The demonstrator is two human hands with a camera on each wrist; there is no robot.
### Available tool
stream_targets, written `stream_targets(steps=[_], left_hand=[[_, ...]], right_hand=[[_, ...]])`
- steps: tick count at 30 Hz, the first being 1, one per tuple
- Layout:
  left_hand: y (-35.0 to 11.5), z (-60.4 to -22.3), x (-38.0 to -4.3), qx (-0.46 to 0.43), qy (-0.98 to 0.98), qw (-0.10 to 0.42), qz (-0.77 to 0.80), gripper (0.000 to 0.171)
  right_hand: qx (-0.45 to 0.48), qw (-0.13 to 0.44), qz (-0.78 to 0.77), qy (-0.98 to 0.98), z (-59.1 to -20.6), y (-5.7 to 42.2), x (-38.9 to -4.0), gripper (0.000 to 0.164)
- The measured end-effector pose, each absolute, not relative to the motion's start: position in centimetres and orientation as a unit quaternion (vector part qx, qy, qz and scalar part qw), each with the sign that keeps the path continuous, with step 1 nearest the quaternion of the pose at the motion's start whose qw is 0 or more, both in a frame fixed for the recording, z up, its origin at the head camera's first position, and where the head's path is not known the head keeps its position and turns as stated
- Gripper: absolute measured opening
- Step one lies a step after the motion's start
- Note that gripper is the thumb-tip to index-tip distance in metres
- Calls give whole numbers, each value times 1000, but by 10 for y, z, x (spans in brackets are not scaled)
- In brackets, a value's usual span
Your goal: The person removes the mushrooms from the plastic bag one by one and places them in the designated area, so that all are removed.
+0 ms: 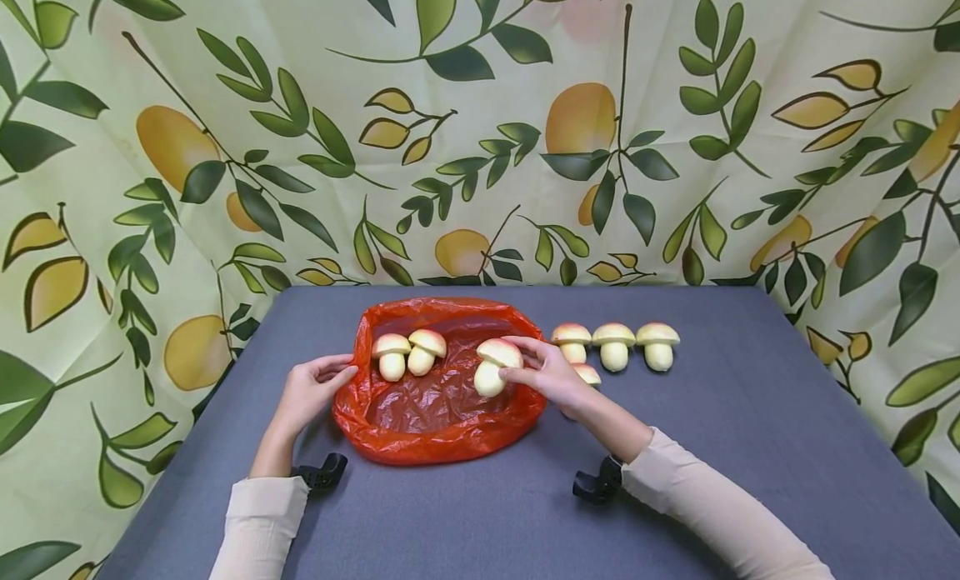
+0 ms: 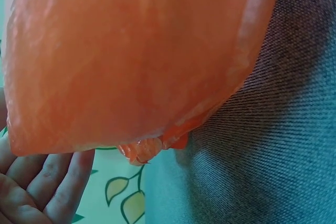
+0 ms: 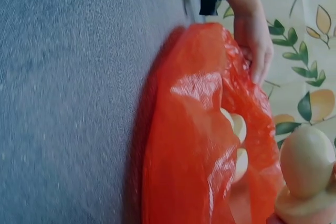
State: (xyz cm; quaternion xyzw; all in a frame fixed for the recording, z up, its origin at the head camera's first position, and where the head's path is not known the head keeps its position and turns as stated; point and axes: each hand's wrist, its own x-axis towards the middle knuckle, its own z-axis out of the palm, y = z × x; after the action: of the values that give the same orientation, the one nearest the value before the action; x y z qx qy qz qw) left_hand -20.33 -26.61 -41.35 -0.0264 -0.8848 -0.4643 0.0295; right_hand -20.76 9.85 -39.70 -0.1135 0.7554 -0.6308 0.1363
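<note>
- Two pale mushrooms [image 1: 392,362] sit side by side inside the red bag [image 1: 442,448].
- My right hand [image 1: 553,375] grips another mushroom [image 1: 492,368], cap up, over the bag's opening.
- My left hand [image 1: 315,390] pinches the bag's left rim.
- More mushrooms [image 1: 613,348] (one partly hidden by my arm) rest on the grey table [image 1: 750,397], right of the bag.

Leafy, fruit-printed cloth [image 1: 495,105] behind a grey-blue table [image 1: 465,522]
</note>
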Motion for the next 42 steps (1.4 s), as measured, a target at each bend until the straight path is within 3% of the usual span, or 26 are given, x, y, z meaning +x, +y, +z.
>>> stream_targets(steps=[14, 42], left_hand=[[-264, -416, -204, -28, -883, 49, -465, 34], [-263, -413, -203, -24, -884, 37, -465, 38]], right_hand=[[-138, 178, -634, 740, -387, 122, -209, 61], [-150, 160, -642, 734, -385, 165, -203, 63]])
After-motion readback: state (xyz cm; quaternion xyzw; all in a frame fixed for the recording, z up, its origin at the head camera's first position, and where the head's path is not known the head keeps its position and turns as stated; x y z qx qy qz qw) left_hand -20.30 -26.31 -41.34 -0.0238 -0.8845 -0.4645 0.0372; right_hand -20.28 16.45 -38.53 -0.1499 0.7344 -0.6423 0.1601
